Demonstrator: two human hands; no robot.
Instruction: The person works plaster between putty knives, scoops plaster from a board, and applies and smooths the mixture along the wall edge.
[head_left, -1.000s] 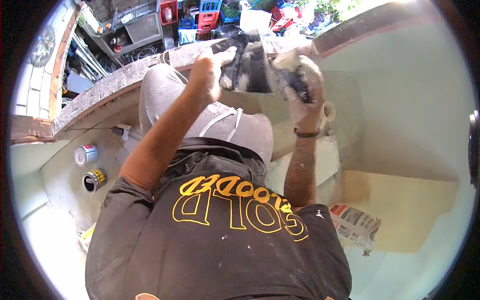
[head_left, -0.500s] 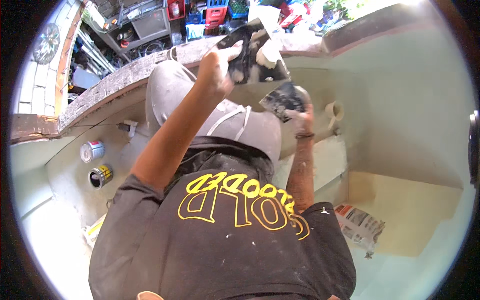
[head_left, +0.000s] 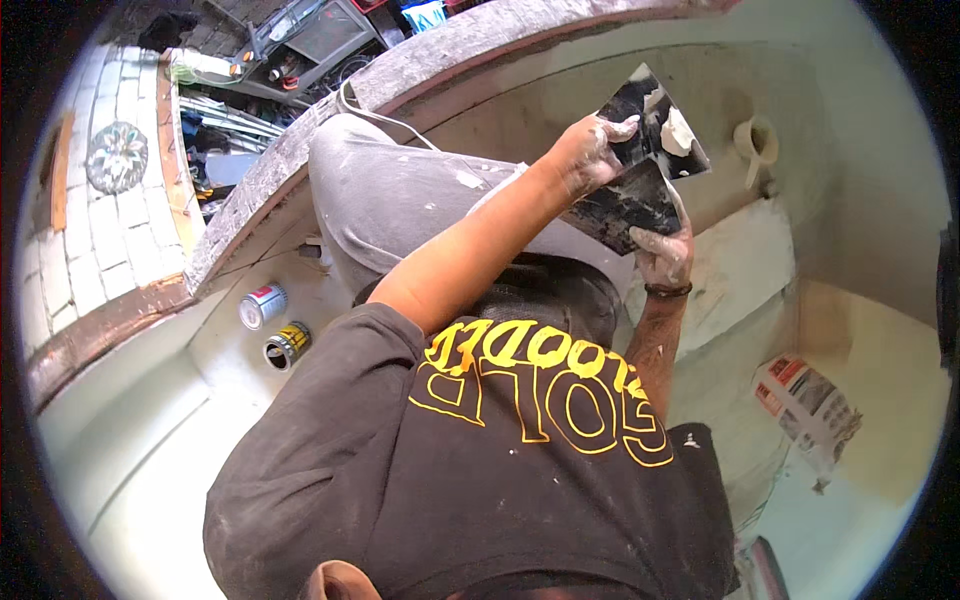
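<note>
My left hand [head_left: 590, 150], smeared with white, grips a dark square plate [head_left: 655, 105] with a white lump of paste [head_left: 676, 133] near its right side. Just below, my right hand [head_left: 662, 250], also whitened, holds a second dark flat blade [head_left: 622, 205], streaked with paste, whose upper edge meets or overlaps the plate; I cannot tell whether they touch. Both tools are held over my bent legs in grey trousers [head_left: 380, 190], which are spotted with white.
A curved ledge [head_left: 480, 45] rims the basin I am in. Two cans [head_left: 262, 306] stand at the left. A pale pipe fitting [head_left: 755, 150] juts at the right, above a torn paper bag [head_left: 805, 410]. Clutter [head_left: 310, 50] and pavers [head_left: 100, 240] lie beyond the ledge.
The view has swung, shifting both hands and tools rightward in the picture. The right blade has moved up beside the left plate, closing the gap seen half a second ago.
</note>
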